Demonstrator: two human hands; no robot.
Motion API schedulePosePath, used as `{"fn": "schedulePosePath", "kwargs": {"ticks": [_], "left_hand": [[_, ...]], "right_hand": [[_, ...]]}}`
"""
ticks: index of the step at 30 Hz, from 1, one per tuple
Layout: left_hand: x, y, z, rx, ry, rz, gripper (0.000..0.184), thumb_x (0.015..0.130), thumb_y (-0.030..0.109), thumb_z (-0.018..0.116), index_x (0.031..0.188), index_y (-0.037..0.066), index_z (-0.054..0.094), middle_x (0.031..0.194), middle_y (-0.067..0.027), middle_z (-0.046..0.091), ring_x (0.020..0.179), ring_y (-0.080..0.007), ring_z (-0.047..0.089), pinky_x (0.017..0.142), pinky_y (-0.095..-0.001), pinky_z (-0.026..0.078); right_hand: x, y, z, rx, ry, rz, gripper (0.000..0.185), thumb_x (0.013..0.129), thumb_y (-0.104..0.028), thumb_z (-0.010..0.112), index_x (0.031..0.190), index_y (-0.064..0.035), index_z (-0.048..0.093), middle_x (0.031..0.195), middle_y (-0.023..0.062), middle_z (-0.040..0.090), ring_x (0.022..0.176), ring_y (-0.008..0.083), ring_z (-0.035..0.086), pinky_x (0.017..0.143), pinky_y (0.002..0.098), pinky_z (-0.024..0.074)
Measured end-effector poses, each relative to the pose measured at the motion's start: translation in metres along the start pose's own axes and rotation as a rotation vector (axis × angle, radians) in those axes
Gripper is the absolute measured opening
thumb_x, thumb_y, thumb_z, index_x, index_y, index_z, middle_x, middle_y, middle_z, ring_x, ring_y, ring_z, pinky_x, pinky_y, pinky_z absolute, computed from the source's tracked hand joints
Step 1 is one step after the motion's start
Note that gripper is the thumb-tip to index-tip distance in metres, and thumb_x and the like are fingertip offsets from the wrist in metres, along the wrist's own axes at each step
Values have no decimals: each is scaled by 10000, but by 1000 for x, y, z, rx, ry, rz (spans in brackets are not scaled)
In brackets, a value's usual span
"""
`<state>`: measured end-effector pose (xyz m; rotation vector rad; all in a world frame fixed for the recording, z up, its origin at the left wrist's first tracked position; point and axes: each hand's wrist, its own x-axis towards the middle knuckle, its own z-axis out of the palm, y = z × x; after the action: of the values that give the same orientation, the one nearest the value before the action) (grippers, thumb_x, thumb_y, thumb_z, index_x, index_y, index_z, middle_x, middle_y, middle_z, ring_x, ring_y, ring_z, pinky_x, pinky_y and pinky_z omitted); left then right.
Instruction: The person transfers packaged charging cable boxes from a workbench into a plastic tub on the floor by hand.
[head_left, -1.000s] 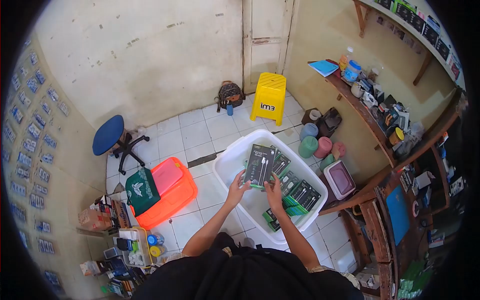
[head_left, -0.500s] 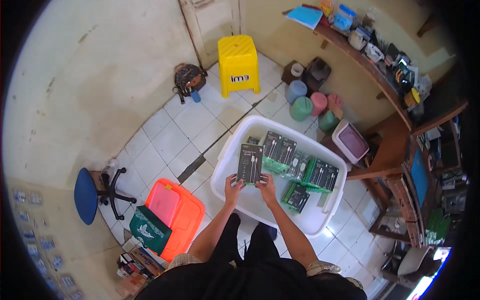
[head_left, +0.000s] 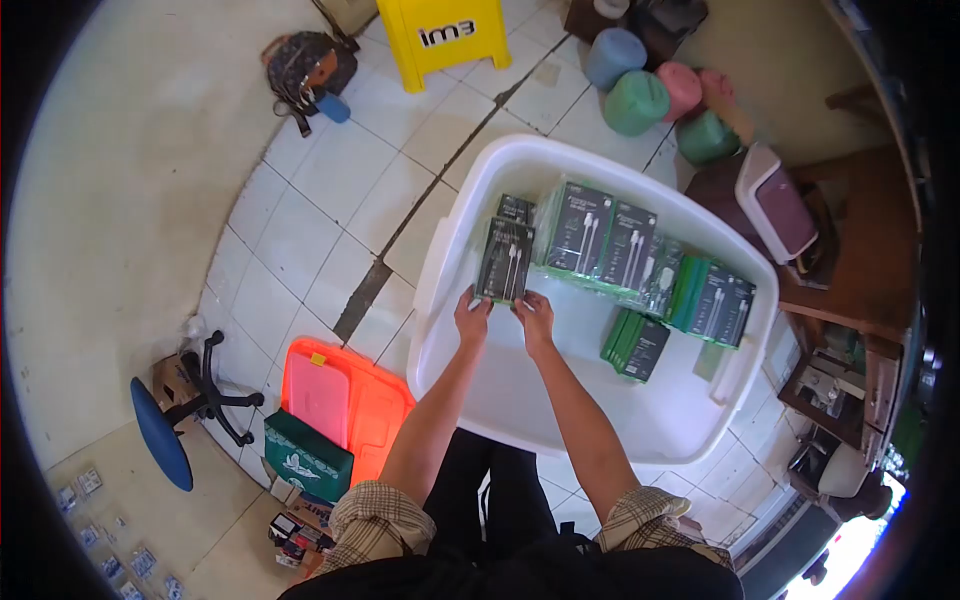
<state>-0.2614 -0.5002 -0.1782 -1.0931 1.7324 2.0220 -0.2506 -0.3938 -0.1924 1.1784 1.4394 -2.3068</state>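
Between my left hand (head_left: 473, 318) and my right hand (head_left: 535, 318) is a black cable box (head_left: 506, 260) with a white cable pictured on its front. My fingers are closed on its lower left and lower right edges. It is inside the left part of a white plastic tub (head_left: 424, 330), partly covering another dark box (head_left: 516, 208) behind it. To its right, plastic-wrapped stacks of similar cable boxes (head_left: 581, 228) line the tub's far side. A smaller group of green-edged boxes (head_left: 634, 345) lies nearer the middle. Whether the held box touches the tub floor is hard to see.
Left of the tub are an orange lid (head_left: 375, 405) with a pink folder (head_left: 320, 392), a green box (head_left: 308, 457) and a blue-seated chair (head_left: 160, 435). Beyond it stand a yellow stool (head_left: 445, 45), a backpack (head_left: 310, 70) and several colored canisters (head_left: 636, 102). Wooden furniture (head_left: 850, 240) borders the right.
My hands have lowered the cable box into the tub's left part, in front of another box. My view has tilted down and come closer to the tub.
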Motion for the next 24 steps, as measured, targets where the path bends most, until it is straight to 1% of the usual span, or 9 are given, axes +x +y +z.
{"fn": "schedulePosePath", "kwargs": {"ticks": [2,7,9,12,14,18,20,23,24], "left_hand": [[34,-18,5,-182,-8,41,437,746,-18,496,1150,-54,330,1061,-114,442,921,-188,494,787,-278,447],[94,-39,18,-166,-119,12,415,754,4,505,1141,-38,363,1049,-94,462,915,-169,497,793,-265,438],[110,-47,24,-163,-130,44,407,756,5,502,1141,-27,371,1048,-90,466,911,-164,499,792,-260,438],[121,-52,32,-111,-63,43,445,733,-15,522,1146,-26,358,1087,-134,406,922,-202,491,780,-273,448],[126,-53,38,-89,-30,44,468,721,-23,532,1148,-34,342,1109,-161,374,920,-218,490,770,-273,455],[128,-55,48,-217,83,-26,548,699,-22,559,1165,-1,271,1115,-167,343,939,-225,469,753,-268,444],[122,-53,49,-251,117,-50,576,693,-12,571,1170,13,248,1118,-168,338,953,-224,458,756,-266,433],[99,-41,44,-206,150,-41,693,670,78,631,1208,30,196,1144,-187,317,1020,-254,407,814,-311,380],[89,-37,39,-41,154,-22,759,647,128,659,1222,36,173,1164,-197,298,1043,-266,383,841,-327,352]], "right_hand": [[28,14,5,26,10,1,324,721,-4,555,1008,41,413,1000,129,460,907,194,490,781,266,448],[84,48,3,158,99,-70,318,714,15,550,1009,45,438,953,102,473,846,175,505,785,256,445],[94,48,6,174,113,-19,328,704,40,545,1013,25,436,924,83,477,822,169,505,783,262,447],[104,54,10,326,232,-32,340,688,80,533,1006,15,429,910,81,481,824,179,507,785,271,447],[110,58,7,402,193,-44,243,698,76,513,929,7,481,874,62,498,775,155,521,760,269,455],[114,64,1,480,91,-116,249,703,86,484,939,6,471,873,65,503,781,169,527,782,285,447],[109,59,-4,438,88,89,281,706,78,483,976,7,444,900,76,491,809,176,522,790,286,442],[84,43,-14,436,78,106,294,701,101,480,979,58,395,946,122,461,884,235,492,851,291,416],[74,38,-18,372,149,151,321,724,42,482,1032,47,389,972,129,455,898,223,490,835,279,414]]}}
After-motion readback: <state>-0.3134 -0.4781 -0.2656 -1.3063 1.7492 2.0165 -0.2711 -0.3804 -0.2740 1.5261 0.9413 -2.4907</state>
